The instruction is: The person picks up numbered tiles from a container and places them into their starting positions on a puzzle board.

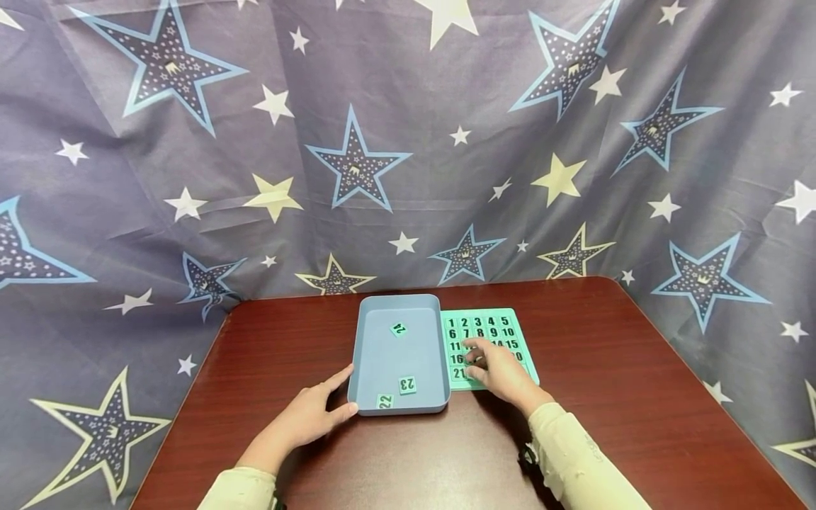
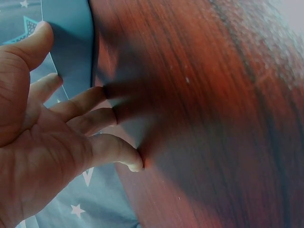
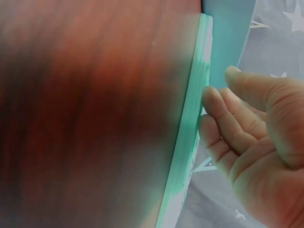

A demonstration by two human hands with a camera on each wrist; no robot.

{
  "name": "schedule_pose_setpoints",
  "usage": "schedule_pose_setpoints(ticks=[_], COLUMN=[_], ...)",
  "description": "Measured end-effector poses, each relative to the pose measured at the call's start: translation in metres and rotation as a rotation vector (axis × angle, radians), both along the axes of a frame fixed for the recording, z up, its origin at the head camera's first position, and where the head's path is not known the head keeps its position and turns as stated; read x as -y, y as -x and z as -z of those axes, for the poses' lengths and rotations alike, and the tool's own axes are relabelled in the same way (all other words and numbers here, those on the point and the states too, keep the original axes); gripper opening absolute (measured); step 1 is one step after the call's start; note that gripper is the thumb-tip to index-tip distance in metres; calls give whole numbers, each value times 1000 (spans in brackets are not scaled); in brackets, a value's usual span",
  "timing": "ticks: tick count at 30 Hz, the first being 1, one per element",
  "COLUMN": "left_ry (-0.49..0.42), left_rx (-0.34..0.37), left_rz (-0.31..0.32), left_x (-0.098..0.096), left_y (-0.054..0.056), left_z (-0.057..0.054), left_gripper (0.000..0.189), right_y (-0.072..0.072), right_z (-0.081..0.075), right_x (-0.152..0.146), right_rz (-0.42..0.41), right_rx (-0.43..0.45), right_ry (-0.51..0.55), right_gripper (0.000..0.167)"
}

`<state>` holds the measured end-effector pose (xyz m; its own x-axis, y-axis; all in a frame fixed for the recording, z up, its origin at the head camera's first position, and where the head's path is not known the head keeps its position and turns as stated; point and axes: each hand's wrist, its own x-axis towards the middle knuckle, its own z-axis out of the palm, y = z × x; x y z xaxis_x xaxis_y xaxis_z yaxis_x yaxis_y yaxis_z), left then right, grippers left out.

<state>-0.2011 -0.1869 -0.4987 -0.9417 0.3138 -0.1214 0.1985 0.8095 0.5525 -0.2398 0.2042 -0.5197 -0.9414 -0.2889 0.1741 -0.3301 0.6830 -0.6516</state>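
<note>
My left hand [image 1: 310, 413] rests against the near left corner of a blue-grey tray [image 1: 398, 303], thumb and index finger touching its rim. In the left wrist view the other fingers spread loosely beside the tray wall. Inside the tray lie green number tiles: tile 24 [image 1: 398, 329] toward the back, tile 23 [image 1: 407, 384] and tile 22 [image 1: 385, 401] near the front. My right hand [image 1: 503, 372] hovers over a mint-green number board [image 1: 524, 363], its fingers loosely bent and covering several middle and lower numbers. Nothing shows between its thumb and fingers in the right wrist view.
The board lies right beside the tray's right wall on a dark red wooden table [image 1: 593, 340]. A grey curtain with stars [image 1: 408, 142] hangs behind the table's far edge and down both sides.
</note>
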Motion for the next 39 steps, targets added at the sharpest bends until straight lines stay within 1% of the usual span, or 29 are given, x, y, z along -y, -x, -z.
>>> schedule_pose_setpoints(ticks=[2, 5, 11, 15, 18, 20, 23, 27, 33, 36, 39], left_ry=[0, 3, 10, 0, 0, 4, 12, 18, 1, 2, -7], left_rx=[4, 0, -3, 3, 5, 6, 10, 3, 25, 23, 25], left_rz=[-5, -4, -8, -3, 0, 0, -9, -14, -18, -11, -7], left_x=[1, 1, -1, -2, -2, -2, -1, 0, -1, -1, 0], left_y=[0, 1, 1, 2, 2, 2, 3, 5, 4, 3, 2], left_z=[1, 3, 3, 2, 3, 4, 5, 5, 4, 3, 3], left_gripper=[78, 78, 78, 78, 78, 79, 78, 78, 79, 79, 79], right_y=[1, 1, -4, -8, -10, -12, -14, -12, -1, 1, 1], right_z=[-2, -8, -27, -40, -47, -48, -45, -37, -26, -23, -20], right_x=[-1, 0, 10, 22, 34, 45, 66, 94, 120, 127, 132], right_rz=[13, 27, 36, 3, -46, -88, -180, -288, -360, -413, -449], right_rx=[-5, -38, -109, -153, -197, -220, -228, -196, -248, -244, -221], right_ry=[-7, -3, 43, 58, 39, -4, -80, -202, -442, -541, -609], right_gripper=[48, 46, 44, 44, 43, 42, 42, 41, 46, 51, 55])
